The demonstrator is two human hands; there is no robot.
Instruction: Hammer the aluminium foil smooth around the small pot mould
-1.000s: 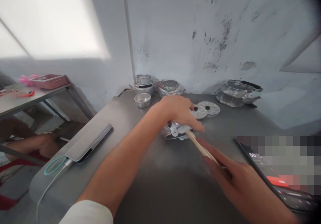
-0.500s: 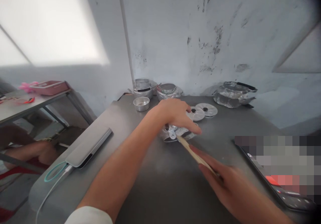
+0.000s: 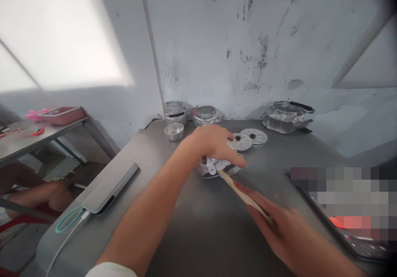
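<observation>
Further in than before, the pale wooden stick (image 3: 242, 193) pinched in our right hand (image 3: 285, 231) meets the small shiny metal fitting (image 3: 217, 168) that our left hand (image 3: 214, 143) clamps down mid-way across the grey metal table (image 3: 186, 227).

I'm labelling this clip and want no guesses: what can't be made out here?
Head view:
- metal piece: mostly under the left hand; shape unclear.
- wooden stick: near end hidden in the blurred right hand.
- phone: screen pixelated, cut off by the lower right edge.
</observation>
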